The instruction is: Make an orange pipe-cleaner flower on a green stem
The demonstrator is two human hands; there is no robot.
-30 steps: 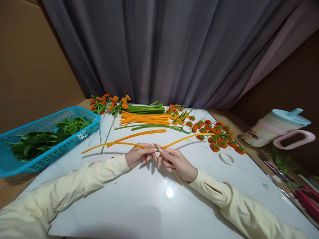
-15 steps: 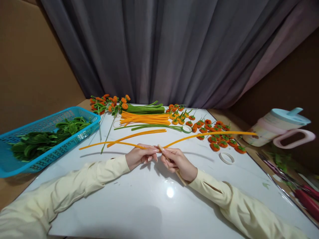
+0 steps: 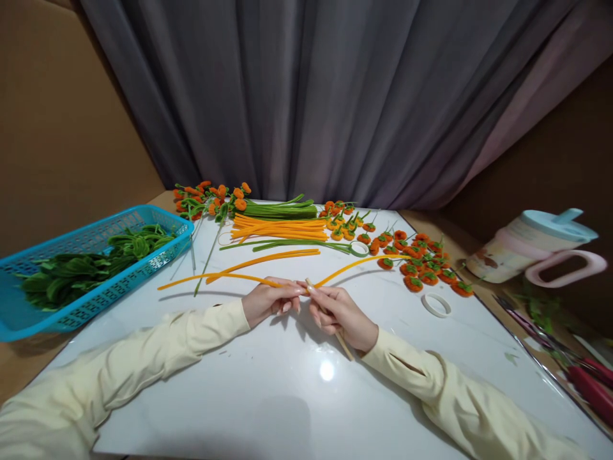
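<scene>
My left hand [image 3: 269, 300] pinches an orange fuzzy stem [image 3: 234, 275], whose free end reaches out to the left above the table. Close beside it, my right hand [image 3: 345, 315] is closed on a thin pale stick [image 3: 345, 346] that slants down under the palm. An orange length [image 3: 347, 266] also rises from the right fingertips and curves to the right, toward the orange flower heads [image 3: 424, 262]. The fingertips of both hands nearly meet where stem and stick cross; the exact wrap there is hidden by the fingers.
A blue basket [image 3: 96, 287] of green leaves stands left. Orange stems [image 3: 278, 228], green stems [image 3: 282, 209] and finished flowers [image 3: 239, 198] lie at the back. White tape rolls [image 3: 436, 305], a cup [image 3: 527, 246] and red-handled tools [image 3: 589, 386] are on the right.
The orange length on the right has become visibly shorter, its end drawn in from near the cup to the flower heads. The stick in my right hand has turned slightly.
</scene>
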